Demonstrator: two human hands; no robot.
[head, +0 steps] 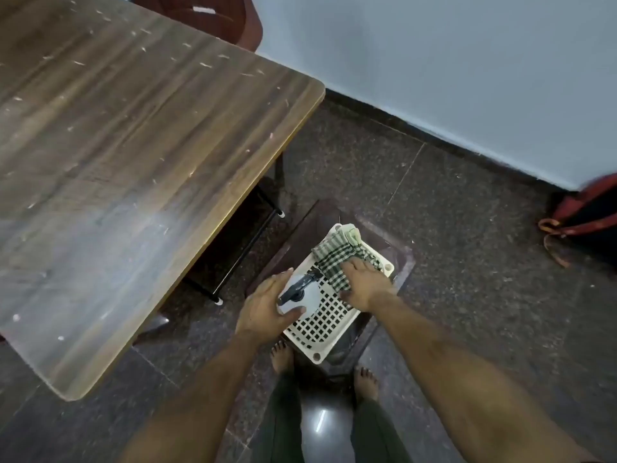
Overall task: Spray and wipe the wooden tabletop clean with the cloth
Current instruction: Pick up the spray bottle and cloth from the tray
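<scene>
Left hand [263, 310]: fingers curled around the white plastic spray bottle with black trigger head [300, 294], thumb on its near side. Right hand [364, 284]: fingers spread flat on the green-and-white checked cloth [337, 259], not visibly gripping it. Both things lie on a cream perforated plastic crate [325, 324] on the floor. The bottle's long axis runs toward the cloth. The brown wooden tabletop [133, 145], dotted with pale crumbs, lies up and left, nearer the left hand.
</scene>
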